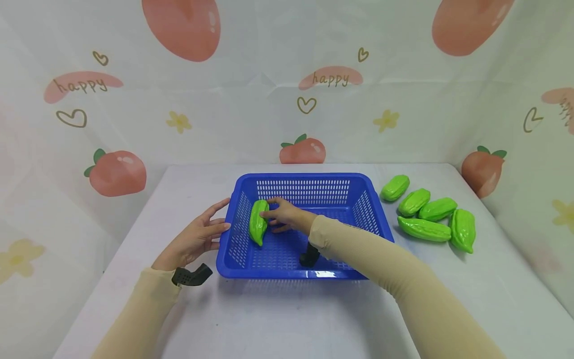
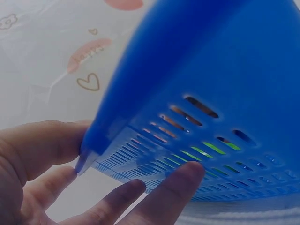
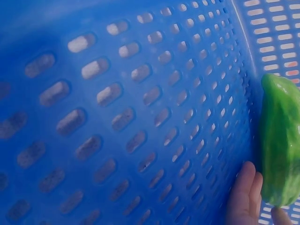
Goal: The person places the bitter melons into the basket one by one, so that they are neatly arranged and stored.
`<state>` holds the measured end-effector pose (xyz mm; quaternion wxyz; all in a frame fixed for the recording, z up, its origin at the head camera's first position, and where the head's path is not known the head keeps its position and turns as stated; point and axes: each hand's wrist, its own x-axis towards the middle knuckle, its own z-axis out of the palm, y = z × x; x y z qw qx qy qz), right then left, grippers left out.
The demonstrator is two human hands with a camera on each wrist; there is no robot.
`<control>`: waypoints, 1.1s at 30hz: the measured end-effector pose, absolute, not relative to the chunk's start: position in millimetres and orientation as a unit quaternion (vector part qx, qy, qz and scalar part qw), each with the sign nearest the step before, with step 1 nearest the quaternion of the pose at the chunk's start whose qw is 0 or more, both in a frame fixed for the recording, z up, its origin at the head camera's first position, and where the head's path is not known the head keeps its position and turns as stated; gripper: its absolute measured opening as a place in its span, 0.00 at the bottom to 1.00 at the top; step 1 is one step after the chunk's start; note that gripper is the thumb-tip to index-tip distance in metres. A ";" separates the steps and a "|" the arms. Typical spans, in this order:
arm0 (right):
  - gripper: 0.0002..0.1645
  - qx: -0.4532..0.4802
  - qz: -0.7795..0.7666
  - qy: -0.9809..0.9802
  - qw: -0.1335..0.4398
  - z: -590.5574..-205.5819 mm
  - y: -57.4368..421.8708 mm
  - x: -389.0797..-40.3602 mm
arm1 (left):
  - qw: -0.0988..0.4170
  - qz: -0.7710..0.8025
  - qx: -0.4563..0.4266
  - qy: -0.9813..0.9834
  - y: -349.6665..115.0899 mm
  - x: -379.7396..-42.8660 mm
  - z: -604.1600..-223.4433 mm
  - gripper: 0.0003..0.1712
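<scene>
A bright green bitter melon (image 1: 258,223), ridged and pointed at one end, lies inside the blue plastic basket (image 1: 291,273) along its left wall. At the melon's right side is my right hand (image 1: 287,215), fingertips touching or nearly touching it. In the right wrist view, fingers (image 3: 245,192) show beside the lower end of the melon (image 3: 281,145). My left hand (image 1: 197,237) touches the basket's left rim and outer wall with extended fingers. The left wrist view has the left hand (image 2: 93,192) against the slotted wall, with green showing through some slots.
Several more green bitter melons (image 1: 423,229) lie grouped on the white table (image 1: 278,324) to the right of the basket. A printed curtain (image 1: 251,124) with peaches and hearts stands behind the table and along its sides.
</scene>
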<state>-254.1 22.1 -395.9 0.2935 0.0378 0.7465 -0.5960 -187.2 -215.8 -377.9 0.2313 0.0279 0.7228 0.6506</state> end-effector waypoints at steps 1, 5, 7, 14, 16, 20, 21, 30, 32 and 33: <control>0.38 0.038 -0.596 0.747 0.294 -396.1 22.3 -254.3 | 0.231 0.650 0.029 0.723 -215.7 -187.4 -378.0 0.46; 0.39 0.038 -0.597 0.744 0.297 -397.9 23.1 -255.9 | 0.229 0.650 0.032 0.724 -215.7 -187.9 -378.9 0.46; 0.39 0.038 -0.598 0.743 0.297 -398.8 23.6 -256.6 | 0.229 0.648 0.033 0.726 -215.9 -187.9 -379.2 0.46; 0.39 0.040 -0.600 0.740 0.300 -399.8 24.9 -257.0 | 0.230 0.645 0.036 0.727 -216.4 -188.2 -379.5 0.46; 0.39 0.040 -0.600 0.741 0.299 -400.0 25.2 -257.0 | 0.231 0.644 0.037 0.728 -216.6 -188.4 -379.5 0.46; 0.38 0.044 -0.600 0.741 0.299 -400.5 25.5 -257.9 | 0.231 0.646 0.037 0.727 -216.7 -188.9 -380.1 0.46; 0.38 0.045 -0.600 0.741 0.300 -400.4 25.6 -258.1 | 0.231 0.647 0.036 0.726 -216.7 -189.0 -380.2 0.46; 0.37 0.057 -0.604 0.732 0.310 -394.8 32.0 -261.4 | 0.235 0.651 0.033 0.721 -217.1 -189.2 -380.4 0.46; 0.36 0.058 -0.605 0.733 0.307 -391.0 35.7 -264.0 | 0.235 0.651 0.034 0.721 -217.2 -189.2 -379.9 0.46; 0.36 0.058 -0.607 0.731 0.306 -388.4 37.8 -265.5 | 0.235 0.651 0.034 0.721 -217.2 -189.2 -379.7 0.46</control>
